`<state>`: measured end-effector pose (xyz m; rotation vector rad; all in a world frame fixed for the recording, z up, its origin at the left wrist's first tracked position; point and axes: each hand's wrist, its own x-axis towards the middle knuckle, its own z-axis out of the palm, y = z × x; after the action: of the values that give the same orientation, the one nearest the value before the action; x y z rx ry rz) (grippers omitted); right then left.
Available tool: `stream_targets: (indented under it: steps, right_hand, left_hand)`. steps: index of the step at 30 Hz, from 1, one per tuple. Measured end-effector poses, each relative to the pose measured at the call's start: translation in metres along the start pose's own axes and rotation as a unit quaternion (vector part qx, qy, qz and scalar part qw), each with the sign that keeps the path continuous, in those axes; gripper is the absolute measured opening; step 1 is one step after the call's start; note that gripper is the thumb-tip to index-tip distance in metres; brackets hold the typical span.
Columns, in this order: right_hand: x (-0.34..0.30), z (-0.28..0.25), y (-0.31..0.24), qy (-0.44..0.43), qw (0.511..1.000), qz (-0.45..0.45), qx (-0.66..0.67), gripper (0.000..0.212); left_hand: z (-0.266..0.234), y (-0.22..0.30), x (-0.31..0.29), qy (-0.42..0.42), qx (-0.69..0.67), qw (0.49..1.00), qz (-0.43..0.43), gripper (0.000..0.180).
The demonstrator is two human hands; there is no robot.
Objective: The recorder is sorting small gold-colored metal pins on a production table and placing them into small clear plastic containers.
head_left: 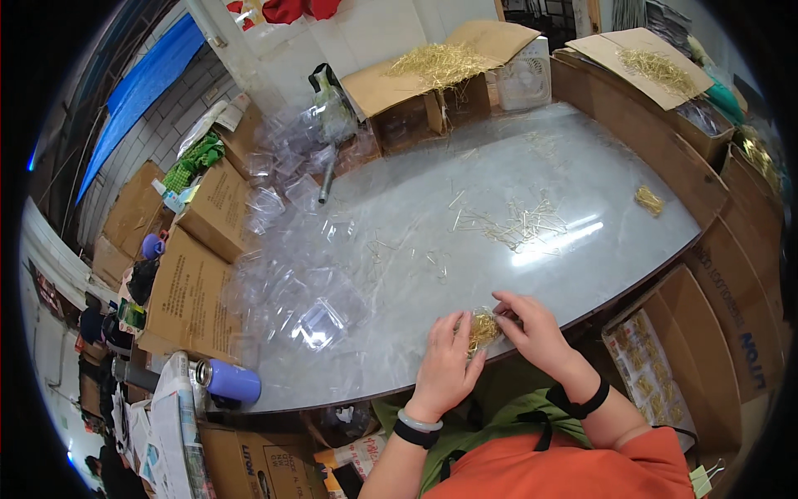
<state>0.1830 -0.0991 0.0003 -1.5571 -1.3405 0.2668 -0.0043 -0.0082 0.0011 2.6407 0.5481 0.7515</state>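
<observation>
At the near edge of the grey table, my left hand (445, 359) curls around a bundle of thin gold wire pins (482, 330), thumb and fingers on its left side. My right hand (536, 331) bends over the bundle's right side, fingertips and thumb touching it. Whether a clear plastic case surrounds the bundle is hard to tell. Beyond my hands lies a loose scatter of gold wire pins (519, 223). A separate compact bundle of pins (649, 200) rests near the table's right edge. Left of my hands spreads a heap of clear plastic boxes (320, 320).
Cardboard boxes (195, 291) line the left side, beside a purple bottle (233, 381). At the back, a cardboard flap holds a pile of gold pins (440, 65), with a white fan (525, 76) beside it. An open carton (652, 366) with packed pins stands low on the right.
</observation>
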Motion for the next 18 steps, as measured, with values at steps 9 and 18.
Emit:
stream_targets:
  steps: [9, 18]
  right_hand:
    - [0.009, -0.007, 0.005, -0.02, 0.995, 0.089, 0.039, 0.026]
    - [0.013, 0.025, 0.022, 0.068, 0.993, 0.067, 0.065, 0.019]
  left_hand:
    - [0.008, -0.003, -0.007, 0.021, -0.003, 1.0, 0.002, 0.07]
    - [0.013, -0.012, -0.009, 0.047, -0.018, 0.999, -0.004, 0.07]
